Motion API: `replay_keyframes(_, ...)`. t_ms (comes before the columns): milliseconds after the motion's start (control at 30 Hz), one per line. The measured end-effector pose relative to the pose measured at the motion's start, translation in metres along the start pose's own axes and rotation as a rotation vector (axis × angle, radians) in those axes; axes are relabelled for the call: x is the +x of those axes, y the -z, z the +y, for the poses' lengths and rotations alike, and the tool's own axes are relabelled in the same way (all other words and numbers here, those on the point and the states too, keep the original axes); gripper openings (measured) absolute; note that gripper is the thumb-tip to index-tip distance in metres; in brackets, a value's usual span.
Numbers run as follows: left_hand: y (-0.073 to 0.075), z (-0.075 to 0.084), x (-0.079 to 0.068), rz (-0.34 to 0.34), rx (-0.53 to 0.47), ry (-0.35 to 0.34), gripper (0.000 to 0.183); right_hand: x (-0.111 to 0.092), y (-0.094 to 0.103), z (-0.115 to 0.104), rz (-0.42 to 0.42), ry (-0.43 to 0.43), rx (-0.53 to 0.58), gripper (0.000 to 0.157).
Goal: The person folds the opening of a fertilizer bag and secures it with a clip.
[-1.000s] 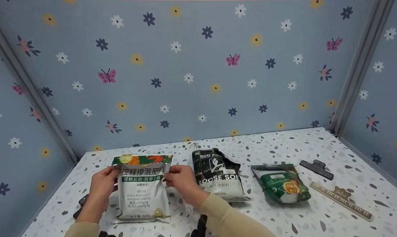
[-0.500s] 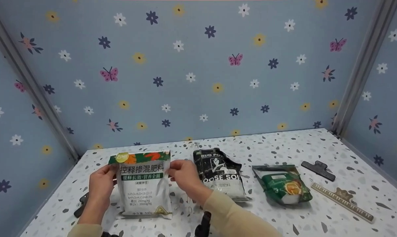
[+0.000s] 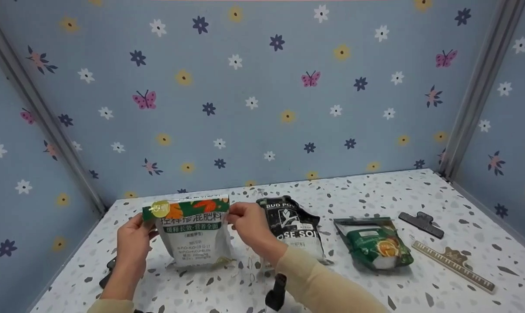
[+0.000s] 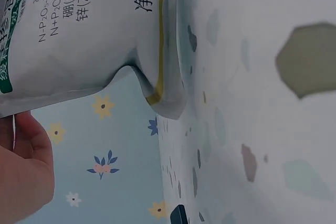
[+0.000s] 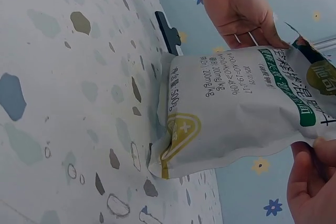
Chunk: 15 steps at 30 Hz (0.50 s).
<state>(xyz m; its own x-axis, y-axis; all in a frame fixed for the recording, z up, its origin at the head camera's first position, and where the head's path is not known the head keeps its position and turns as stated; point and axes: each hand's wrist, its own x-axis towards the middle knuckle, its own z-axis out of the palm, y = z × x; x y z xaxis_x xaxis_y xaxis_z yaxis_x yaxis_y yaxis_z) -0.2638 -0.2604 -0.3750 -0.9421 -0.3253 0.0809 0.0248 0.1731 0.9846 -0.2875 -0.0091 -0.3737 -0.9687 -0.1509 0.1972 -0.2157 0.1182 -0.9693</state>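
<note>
**Left hand [image 3: 132,243] and right hand [image 3: 254,224] pinch a shiny white plastic bag with a green top [image 3: 197,243]**

On the left, the edge of the speckled white table [image 3: 375,200] runs past a flat black plastic clip [image 3: 108,278], partly hidden by the left arm [image 3: 125,276]. At the far edge, a blue wall with flowers [image 3: 253,126] stands up. Tabletop shows on the near side of the white bag. To the right come a black and white soil bag [image 3: 292,221] near the right hand, a green pouch with an orange picture [image 3: 375,250], a black clip on the right [image 3: 421,224] and a gold clip like a ruler [image 3: 453,267].

The left hand reaches up from the near side. The right hand comes in on a slant, with a tan sleeve [image 3: 327,282] behind it. Both hands grip the white bag's sides, up high by its green top.

The white bag is between them, words facing near. Its bottom is low by the table; whether it touches is hard to tell.
</note>
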Motion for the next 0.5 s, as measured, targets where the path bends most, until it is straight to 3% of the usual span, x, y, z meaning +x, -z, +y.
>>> replay_keyframes(133, 0.0005, -0.0028, 0.0006, -0.029, 0.001, -0.023, 0.050, 0.0005, -0.0003, 0.0032, 0.015, -0.006, 0.005, 0.012)
replay_keyframes(333, 0.0062, -0.0002, -0.0007, -0.132, -0.020, 0.009, 0.051, 0.0010, -0.0047, 0.0098, -0.012, -0.004, 0.034, 0.012)
replay_keyframes(500, 0.0080, 0.0050, -0.0027, -0.237, -0.130, -0.105, 0.044, 0.0024, -0.0041, 0.0090, -0.025, -0.005, 0.052, 0.012)
